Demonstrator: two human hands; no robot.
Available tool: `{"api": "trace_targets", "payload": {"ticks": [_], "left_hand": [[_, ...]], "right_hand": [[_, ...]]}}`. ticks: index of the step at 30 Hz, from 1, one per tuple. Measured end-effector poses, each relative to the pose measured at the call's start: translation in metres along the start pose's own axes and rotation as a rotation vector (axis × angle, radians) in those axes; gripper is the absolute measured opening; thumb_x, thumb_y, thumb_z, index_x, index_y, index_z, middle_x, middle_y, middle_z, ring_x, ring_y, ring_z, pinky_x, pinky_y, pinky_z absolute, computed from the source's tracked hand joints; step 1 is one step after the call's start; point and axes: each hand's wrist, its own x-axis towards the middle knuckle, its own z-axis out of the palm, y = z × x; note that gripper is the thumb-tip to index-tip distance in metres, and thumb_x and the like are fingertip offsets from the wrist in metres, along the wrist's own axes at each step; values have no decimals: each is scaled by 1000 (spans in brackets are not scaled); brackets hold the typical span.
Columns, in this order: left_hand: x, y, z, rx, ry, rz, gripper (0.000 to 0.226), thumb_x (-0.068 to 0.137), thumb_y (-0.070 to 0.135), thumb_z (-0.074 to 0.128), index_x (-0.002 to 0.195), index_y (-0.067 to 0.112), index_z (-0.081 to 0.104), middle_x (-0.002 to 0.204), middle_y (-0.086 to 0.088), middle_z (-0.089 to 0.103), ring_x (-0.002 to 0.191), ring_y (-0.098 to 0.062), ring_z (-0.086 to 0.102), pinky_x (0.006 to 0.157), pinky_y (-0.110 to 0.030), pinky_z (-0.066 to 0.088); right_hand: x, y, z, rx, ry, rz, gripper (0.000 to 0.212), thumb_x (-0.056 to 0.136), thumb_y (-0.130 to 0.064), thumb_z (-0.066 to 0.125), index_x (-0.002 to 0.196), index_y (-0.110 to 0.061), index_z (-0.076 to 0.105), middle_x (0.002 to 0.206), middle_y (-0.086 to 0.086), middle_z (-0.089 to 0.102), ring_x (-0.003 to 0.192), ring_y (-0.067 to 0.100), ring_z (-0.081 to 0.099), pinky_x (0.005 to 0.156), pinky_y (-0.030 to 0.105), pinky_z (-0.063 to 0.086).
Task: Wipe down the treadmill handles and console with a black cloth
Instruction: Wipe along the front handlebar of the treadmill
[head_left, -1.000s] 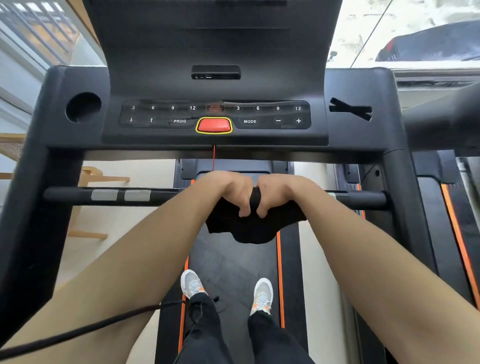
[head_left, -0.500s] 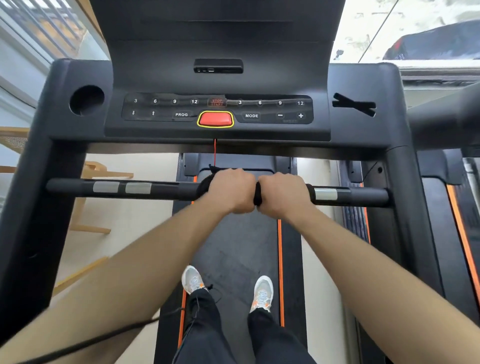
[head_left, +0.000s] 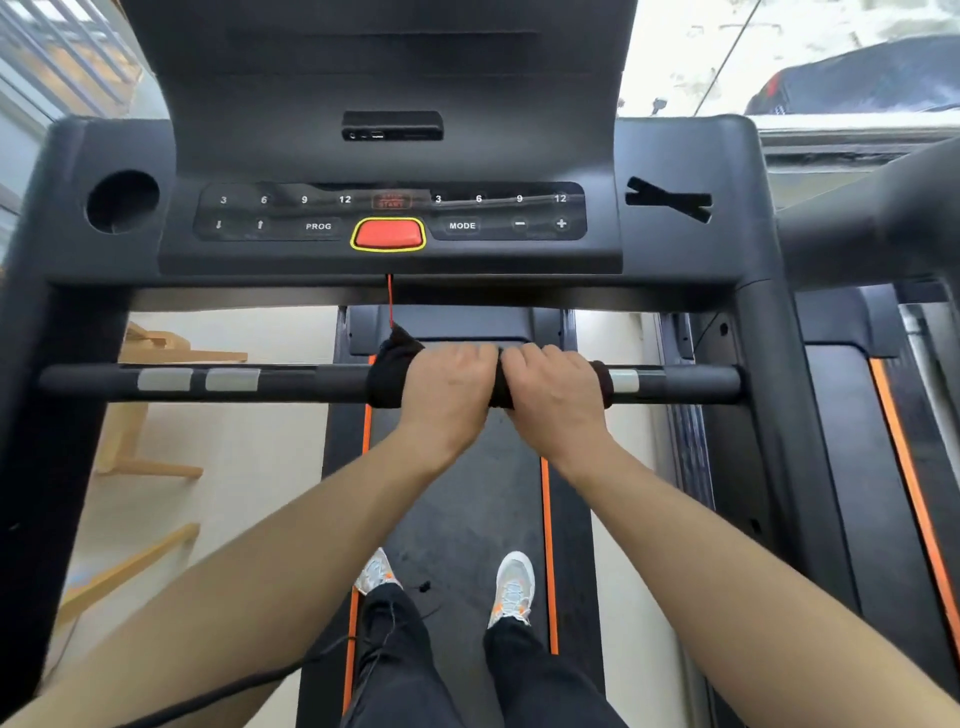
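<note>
A black cloth (head_left: 388, 371) is wrapped around the middle of the treadmill's horizontal handle bar (head_left: 291, 383). My left hand (head_left: 445, 387) and my right hand (head_left: 555, 389) sit side by side on the bar, each gripping the cloth-covered bar with curled fingers. Cloth sticks out to the left of my left hand, shows between the hands and peeks out to the right of my right hand. Above the bar is the black console (head_left: 395, 218) with number keys, PROG and MODE buttons and a red stop button (head_left: 388, 234).
Silver sensor pads (head_left: 197, 380) sit on the bar's left part, and one pad (head_left: 623, 382) on the right. A red safety cord (head_left: 390, 301) hangs from the console. A cup hole (head_left: 122, 201) is at the console's left. My feet stand on the belt (head_left: 467, 493). A wooden frame (head_left: 156, 415) stands left.
The cloth, held loose below the bar a second ago, is now wrapped around the bar under both hands. Both hands have risen onto the bar and shifted slightly along it.
</note>
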Motion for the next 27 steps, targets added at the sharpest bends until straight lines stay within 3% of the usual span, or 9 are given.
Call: {"api": "trace_targets", "payload": {"ticks": [2,6,8,10,14,17,19,23,27], "left_hand": [[7,4,-6,-51,-107,-22,10,77,19,67,85,19,61,75,-2,66,68,-28,66,56,-35,45],[59,-4,-36,-234,-852,-44,27,71,39,77,83,23,58,79,1,62,72,-21,62,64,-32,48],[78,-5,-41,-356,-1086,-55,29,68,36,82,80,24,58,85,-1,66,74,-18,64,68,-32,52],[74,0,-40,-326,-1043,-44,27,69,36,80,77,24,57,81,0,65,70,-17,62,61,-31,49],[32,16,-26,-71,-426,0,19,79,36,67,91,23,61,81,3,64,75,-25,66,59,-32,42],[17,26,-14,-72,-188,17,15,84,24,62,98,20,59,87,-1,68,79,-26,67,61,-35,44],[28,26,-18,-59,-315,-2,14,82,29,64,92,22,57,81,1,65,72,-23,64,58,-34,44],[75,17,-41,-353,-968,-12,28,73,37,79,80,25,55,78,4,60,68,-14,59,56,-28,43],[79,23,-42,-351,-971,9,27,73,36,79,87,24,59,80,3,61,69,-14,59,56,-27,43]], "right_hand": [[15,4,-14,48,-265,34,18,75,-25,71,89,-22,60,73,-3,61,66,23,61,61,33,42],[56,33,-37,297,-913,50,30,69,-42,75,93,-24,67,77,-4,67,71,18,66,70,38,59],[63,42,-39,376,-1012,50,36,68,-42,78,95,-22,68,82,-1,70,73,17,68,75,38,61],[51,41,-38,273,-886,22,34,67,-48,73,91,-26,65,78,-6,68,70,17,66,71,38,60],[3,38,-15,12,-284,-47,26,73,-40,72,89,-23,59,77,-3,64,67,24,64,59,34,50],[-8,38,-8,-13,-109,-45,28,71,-31,78,87,-18,59,74,0,63,62,25,63,54,33,44],[4,39,-18,12,-307,0,22,75,-37,69,87,-23,56,74,-5,60,67,24,64,57,31,43],[45,61,-35,281,-918,62,37,65,-49,73,92,-25,64,78,-5,66,72,18,66,70,37,59],[38,69,-37,253,-879,47,37,63,-51,72,88,-27,64,75,-7,66,69,17,65,68,36,58]]}}
